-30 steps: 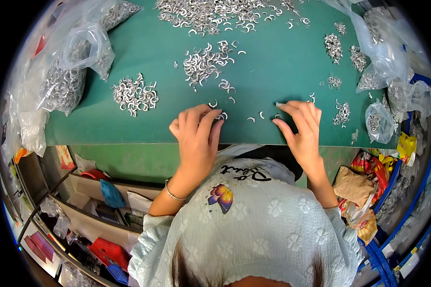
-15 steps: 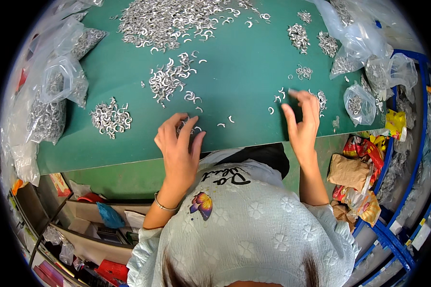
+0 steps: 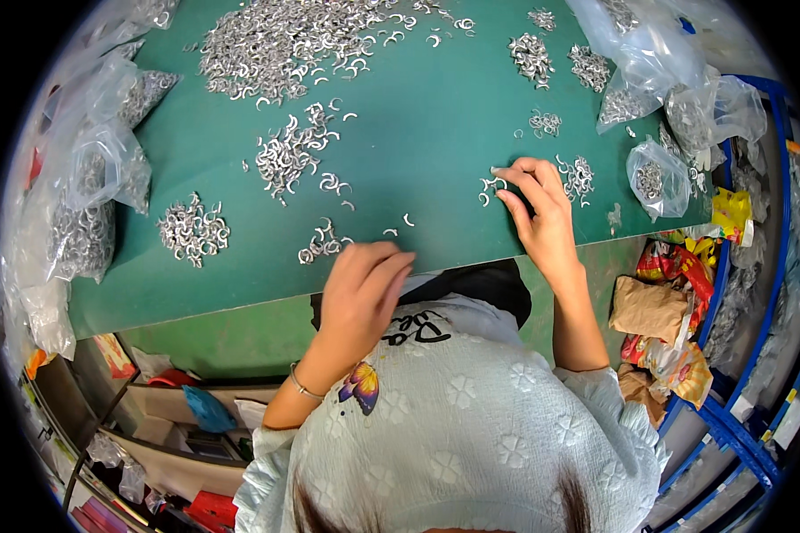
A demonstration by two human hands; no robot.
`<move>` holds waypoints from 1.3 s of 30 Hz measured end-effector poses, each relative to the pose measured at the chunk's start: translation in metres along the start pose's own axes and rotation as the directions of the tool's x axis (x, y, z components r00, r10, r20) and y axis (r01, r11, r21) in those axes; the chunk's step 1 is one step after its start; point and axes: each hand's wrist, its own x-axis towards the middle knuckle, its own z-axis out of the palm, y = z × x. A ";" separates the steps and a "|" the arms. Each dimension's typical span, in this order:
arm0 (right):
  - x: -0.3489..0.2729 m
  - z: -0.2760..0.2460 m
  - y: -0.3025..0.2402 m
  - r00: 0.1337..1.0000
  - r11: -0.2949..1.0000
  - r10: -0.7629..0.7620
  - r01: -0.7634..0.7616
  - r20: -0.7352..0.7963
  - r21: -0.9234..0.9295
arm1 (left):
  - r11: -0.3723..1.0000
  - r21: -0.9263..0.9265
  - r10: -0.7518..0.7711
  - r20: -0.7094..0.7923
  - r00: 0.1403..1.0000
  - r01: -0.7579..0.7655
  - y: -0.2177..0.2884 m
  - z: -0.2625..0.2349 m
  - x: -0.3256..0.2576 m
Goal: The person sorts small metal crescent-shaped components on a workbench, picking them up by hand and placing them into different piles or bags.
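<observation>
Your right hand [image 3: 538, 213] lies flat, fingers spread on a few small C-shaped metal rings [image 3: 491, 185]. Your left hand [image 3: 360, 289], loosely curled, seemingly empty, hangs over the green table [image 3: 436, 115] edge. Several small clusters look sorted; the big pile [image 3: 284, 40] remains.

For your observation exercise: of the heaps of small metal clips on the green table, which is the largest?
The largest heap spreads along the table's far edge, upper left, much wider than the small clusters nearer the hands.

Single head cam, looking down, green table [image 3: 436, 151] close
</observation>
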 end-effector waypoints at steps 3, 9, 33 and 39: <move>0.001 -0.001 -0.003 0.999 0.999 -0.011 0.012 -0.032 0.048 | 0.996 0.057 0.056 0.153 0.987 -0.065 0.005 0.023 0.024; 0.003 -0.005 0.003 0.994 0.996 -0.089 0.089 0.057 0.006 | 0.932 0.213 0.224 0.299 0.927 -0.294 0.010 0.063 0.053; -0.008 0.030 -0.058 0.760 0.882 -0.373 0.468 0.531 -0.050 | 0.910 0.327 -0.216 -0.148 0.965 0.254 -0.002 -0.023 0.002; -0.027 -0.002 -0.031 0.877 0.926 -0.144 0.282 0.458 -0.250 | 0.870 0.396 -0.207 -0.250 0.946 0.295 -0.011 -0.034 -0.013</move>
